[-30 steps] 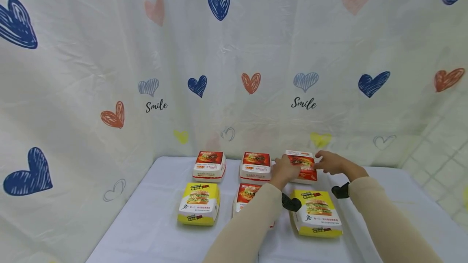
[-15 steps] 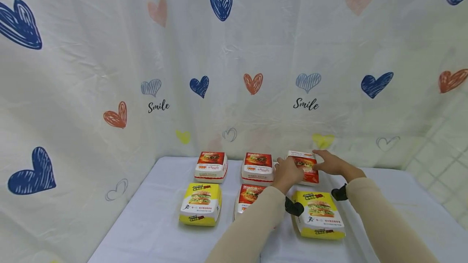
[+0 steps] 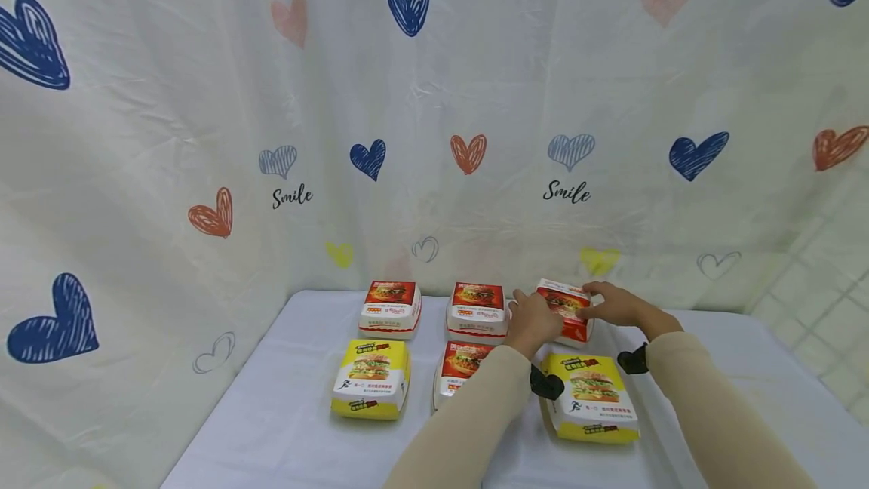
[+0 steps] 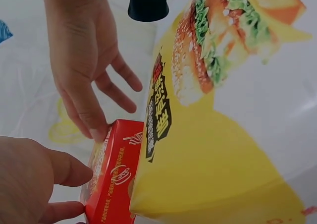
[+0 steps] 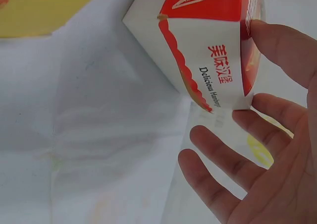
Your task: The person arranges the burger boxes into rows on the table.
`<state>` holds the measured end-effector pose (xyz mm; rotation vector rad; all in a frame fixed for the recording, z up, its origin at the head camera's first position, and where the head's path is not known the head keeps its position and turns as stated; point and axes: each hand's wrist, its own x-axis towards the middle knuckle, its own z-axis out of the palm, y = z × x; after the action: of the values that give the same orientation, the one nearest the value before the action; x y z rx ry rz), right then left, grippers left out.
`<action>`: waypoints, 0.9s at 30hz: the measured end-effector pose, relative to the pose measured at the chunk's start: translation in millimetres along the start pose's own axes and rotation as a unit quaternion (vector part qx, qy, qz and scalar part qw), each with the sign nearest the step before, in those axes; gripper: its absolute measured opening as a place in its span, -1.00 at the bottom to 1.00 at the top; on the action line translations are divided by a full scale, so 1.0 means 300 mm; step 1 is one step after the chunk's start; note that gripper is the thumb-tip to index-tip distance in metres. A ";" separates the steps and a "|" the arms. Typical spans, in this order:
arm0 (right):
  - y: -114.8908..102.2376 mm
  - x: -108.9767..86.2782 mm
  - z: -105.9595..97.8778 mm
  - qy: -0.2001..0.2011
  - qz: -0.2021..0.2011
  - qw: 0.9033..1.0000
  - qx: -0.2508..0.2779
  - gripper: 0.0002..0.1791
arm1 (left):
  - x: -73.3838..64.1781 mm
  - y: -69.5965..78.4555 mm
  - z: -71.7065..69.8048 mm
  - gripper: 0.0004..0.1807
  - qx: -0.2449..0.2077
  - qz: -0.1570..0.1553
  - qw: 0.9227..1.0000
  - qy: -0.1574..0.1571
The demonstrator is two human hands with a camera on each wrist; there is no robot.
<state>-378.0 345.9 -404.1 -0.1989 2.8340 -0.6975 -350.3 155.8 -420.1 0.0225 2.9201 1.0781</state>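
Note:
A red-and-white burger box (image 3: 565,304) sits at the back right of the table, slightly turned, with a hand on each side. My left hand (image 3: 535,323) holds its left side; in the left wrist view the thumb and a finger of the left hand (image 4: 29,179) meet the red box (image 4: 116,169) at its edge. My right hand (image 3: 621,306) pinches the right far corner. In the right wrist view, the thumb of the right hand (image 5: 277,149) lies on the lid of the box (image 5: 208,50) and the index finger is at its side, other fingers spread free.
In front of the held box lies a yellow burger box (image 3: 591,398). Two red boxes (image 3: 390,309) (image 3: 477,312) stand along the back. Another yellow box (image 3: 371,379) is front left; a red box (image 3: 462,364) in the middle is partly behind the left sleeve. A heart-patterned curtain (image 3: 434,96) hangs behind.
The held red box has shifted slightly right and turned a little. My right hand has closed in on its far right corner, and the left hand has moved slightly right with it.

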 end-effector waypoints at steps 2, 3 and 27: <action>0.004 -0.004 0.001 0.002 -0.002 1.000 -0.003 -0.04 | 0.001 0.001 0.003 -0.52 0.001 -0.001 1.000 0.003; 0.006 -0.006 0.002 0.002 -0.004 1.000 -0.004 -0.03 | 0.002 0.001 0.004 -0.51 0.004 -0.002 1.000 0.004; 0.038 -0.029 0.008 -0.007 -0.013 1.000 0.006 -0.40 | 0.012 -0.005 0.040 0.03 0.055 0.023 0.998 0.022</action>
<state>-369.9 356.4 -409.9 -0.2379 2.8187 -0.7157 -353.5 162.5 -430.4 0.0690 3.0288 0.9325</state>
